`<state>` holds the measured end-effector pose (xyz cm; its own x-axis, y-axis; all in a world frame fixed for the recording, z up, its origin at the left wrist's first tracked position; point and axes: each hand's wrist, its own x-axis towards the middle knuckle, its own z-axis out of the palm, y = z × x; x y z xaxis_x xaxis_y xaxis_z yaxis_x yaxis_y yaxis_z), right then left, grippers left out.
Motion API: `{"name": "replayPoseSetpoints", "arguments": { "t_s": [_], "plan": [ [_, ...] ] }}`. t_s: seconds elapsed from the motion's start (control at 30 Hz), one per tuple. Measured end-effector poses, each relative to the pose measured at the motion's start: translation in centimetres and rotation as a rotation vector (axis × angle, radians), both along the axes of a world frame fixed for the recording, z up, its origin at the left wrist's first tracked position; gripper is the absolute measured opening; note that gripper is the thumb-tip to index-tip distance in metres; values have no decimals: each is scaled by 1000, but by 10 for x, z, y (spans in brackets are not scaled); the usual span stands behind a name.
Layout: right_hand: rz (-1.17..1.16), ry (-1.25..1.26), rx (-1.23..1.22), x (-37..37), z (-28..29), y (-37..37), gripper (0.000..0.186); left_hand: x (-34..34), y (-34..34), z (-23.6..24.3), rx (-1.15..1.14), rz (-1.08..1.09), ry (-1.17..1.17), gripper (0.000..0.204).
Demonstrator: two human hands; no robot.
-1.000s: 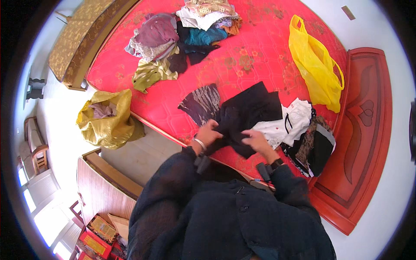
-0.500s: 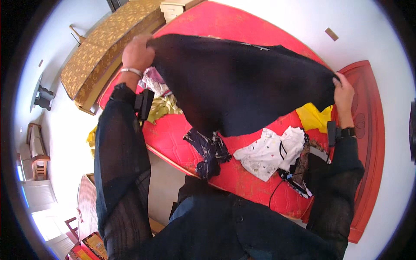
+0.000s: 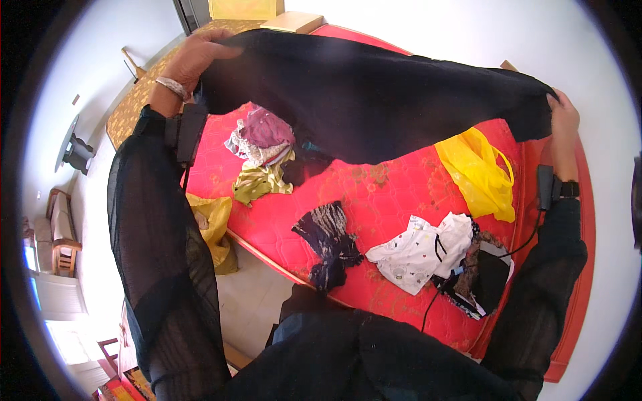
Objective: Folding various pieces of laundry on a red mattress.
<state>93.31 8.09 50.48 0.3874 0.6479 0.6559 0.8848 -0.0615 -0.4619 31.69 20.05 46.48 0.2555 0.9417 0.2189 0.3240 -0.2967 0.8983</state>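
Stretched wide between my two hands is a black garment [image 3: 381, 100], raised above the far part of the red bed; its exact kind is hard to tell. My left hand [image 3: 197, 59] is closed on its left end, and my right hand [image 3: 565, 117] pinches the right end. Beneath it, on the left, lie a pile of pinkish clothes [image 3: 266, 137] and a green-yellow cloth [image 3: 259, 184]. Closer to me are a dark patterned garment [image 3: 326, 244] and a white printed garment [image 3: 420, 254], the latter on top of dark clothing. A yellow plastic bag [image 3: 476, 177] rests near my right hand.
The red mattress [image 3: 388, 190] spreads below, with a red wooden headboard [image 3: 568, 334] along the right. Another yellow bag [image 3: 217, 234] stands beside the bed's left edge. A patterned gold mattress [image 3: 150, 90] is at the far left. A thin black cable [image 3: 431, 307] runs over the bed.
Both hands have moved up and outward, lifting the black garment farther away and drawing it tauter. More of the yellow bag and the pinkish pile shows beneath it.
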Motion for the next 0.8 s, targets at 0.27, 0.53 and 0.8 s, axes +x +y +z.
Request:
{"name": "replayPoseSetpoints", "arguments": {
  "t_s": [0.27,0.53,0.8],
  "plan": [
    [311,635,156,-9,-12,-15,29,-25,-2,-36,-104,-157,-480,22],
    [106,157,-210,-12,-72,24,30,-2,48,-107,289,452,562,34],
    [40,975,-139,4,-127,56,25,43,83,-113,219,636,357,29]
  ]
}}
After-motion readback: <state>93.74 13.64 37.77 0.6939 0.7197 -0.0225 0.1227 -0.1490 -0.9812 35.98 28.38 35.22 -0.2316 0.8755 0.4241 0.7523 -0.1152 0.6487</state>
